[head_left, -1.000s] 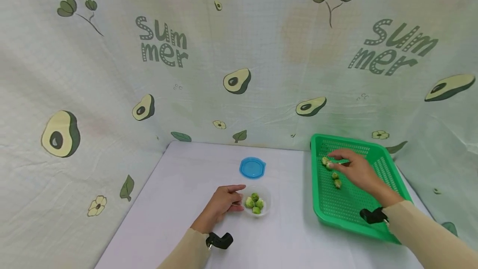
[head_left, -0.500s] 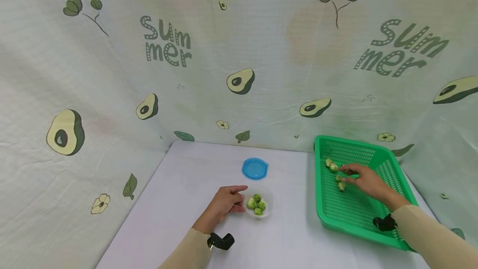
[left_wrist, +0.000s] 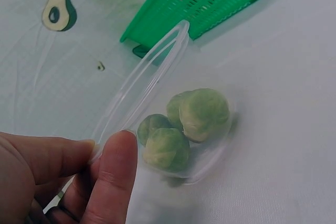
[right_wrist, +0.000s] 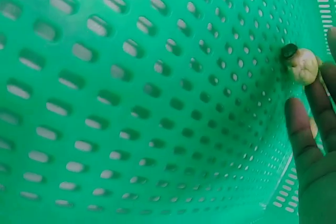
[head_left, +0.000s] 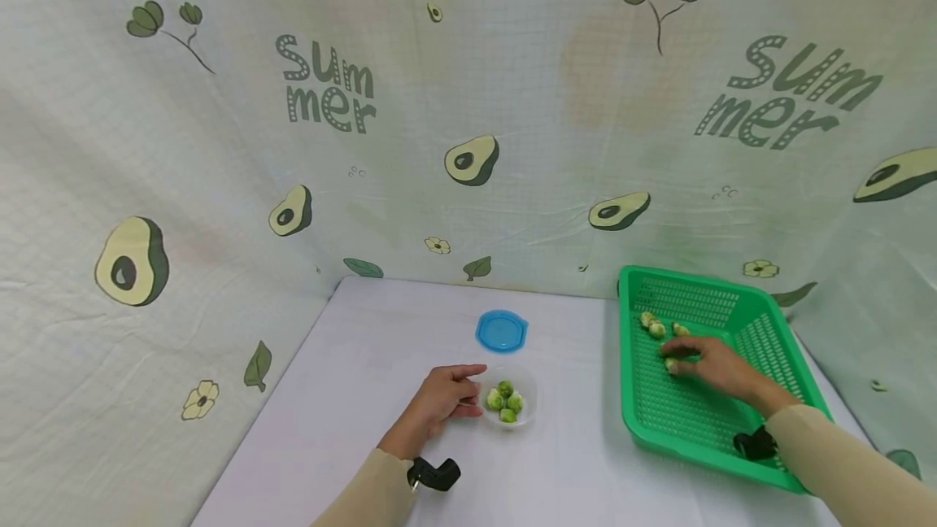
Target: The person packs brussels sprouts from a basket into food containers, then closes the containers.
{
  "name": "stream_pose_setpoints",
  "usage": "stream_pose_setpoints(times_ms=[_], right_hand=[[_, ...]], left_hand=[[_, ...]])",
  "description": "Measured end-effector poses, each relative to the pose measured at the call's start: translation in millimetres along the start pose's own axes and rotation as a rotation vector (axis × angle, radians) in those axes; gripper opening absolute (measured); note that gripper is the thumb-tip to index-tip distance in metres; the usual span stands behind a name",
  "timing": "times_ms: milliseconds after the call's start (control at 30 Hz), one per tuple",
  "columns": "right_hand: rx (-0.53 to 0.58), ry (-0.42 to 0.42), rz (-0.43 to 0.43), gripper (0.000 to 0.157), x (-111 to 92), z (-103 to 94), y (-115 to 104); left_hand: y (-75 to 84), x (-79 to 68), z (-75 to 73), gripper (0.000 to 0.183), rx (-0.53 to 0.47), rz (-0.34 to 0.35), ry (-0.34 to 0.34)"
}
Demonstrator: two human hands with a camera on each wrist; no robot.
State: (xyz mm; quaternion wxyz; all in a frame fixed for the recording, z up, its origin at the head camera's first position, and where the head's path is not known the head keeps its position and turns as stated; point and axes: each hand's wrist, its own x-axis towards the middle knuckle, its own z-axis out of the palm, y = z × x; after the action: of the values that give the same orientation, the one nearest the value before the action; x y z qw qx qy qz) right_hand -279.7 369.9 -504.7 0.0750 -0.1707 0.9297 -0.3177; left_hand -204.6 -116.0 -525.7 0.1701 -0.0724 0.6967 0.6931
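Note:
My left hand [head_left: 442, 397] pinches the rim of a clear plastic bowl [head_left: 529, 387] between thumb and fingers. Inside the bowl sit several green Brussels sprouts [head_left: 495, 401], seen larger through its wall in the left wrist view [left_wrist: 205, 114]. Over in the green basket, my right hand [head_left: 710, 366] reaches down with thumb and forefinger parted around a Brussels sprout [head_left: 671, 365]. The right wrist view has a pale sprout [right_wrist: 304, 67] just past those fingertips. Farther back in the basket lie more sprouts [head_left: 656, 330], one of them [head_left: 682, 330] just beyond the fingers.
A blue lid [head_left: 501, 332] lies flat behind the bowl on the white table. The perforated green basket [head_left: 629, 385] takes up the table's right side, its raised walls around my right hand. Avocado-print cloth [head_left: 410, 202] hangs behind the table.
My right hand has moved from the rear sprouts to the nearer ones in the basket, uncovering a sprout at the back. My left hand stays at the bowl; the head view shifts slightly.

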Motion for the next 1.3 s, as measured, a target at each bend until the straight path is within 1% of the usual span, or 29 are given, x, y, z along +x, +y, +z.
stream_pose_setpoints(times_ms=[233, 433, 633, 767, 1033, 1233, 1300], right_hand=[[0.073, -0.022, 0.025, 0.042, 1, -1.2, -4], [0.024, -0.012, 0.034, 0.045, -1, -2.0, 2], [0.019, -0.047, 0.048, 0.048, -1, 0.5, 11], [0.021, -0.058, 0.034, 0.042, 1, 2.4, 10], [0.013, -0.067, -0.003, 0.026, 7, 8.2, -2], [0.018, -0.038, -0.021, 0.029, 11, 10.6, -4], [0.024, -0.026, -0.011, 0.030, 12, 10.4, -5]], left_hand=[[0.6, -1.1, 0.7, 0.041, 0.013, -0.006, 0.006], [0.5, -1.0, 0.8, 0.041, 0.014, -0.004, 0.010], [0.1, -0.2, 0.7, 0.041, 0.007, -0.007, 0.007], [-0.2, -0.2, 0.7, 0.041, 0.008, -0.010, 0.010], [0.0, -0.8, 1.2, 0.041, 0.011, -0.008, 0.013], [-0.7, -0.4, 1.5, 0.041, 0.013, -0.009, 0.014], [-0.7, -0.3, 1.5, 0.041, 0.014, -0.009, 0.013]])
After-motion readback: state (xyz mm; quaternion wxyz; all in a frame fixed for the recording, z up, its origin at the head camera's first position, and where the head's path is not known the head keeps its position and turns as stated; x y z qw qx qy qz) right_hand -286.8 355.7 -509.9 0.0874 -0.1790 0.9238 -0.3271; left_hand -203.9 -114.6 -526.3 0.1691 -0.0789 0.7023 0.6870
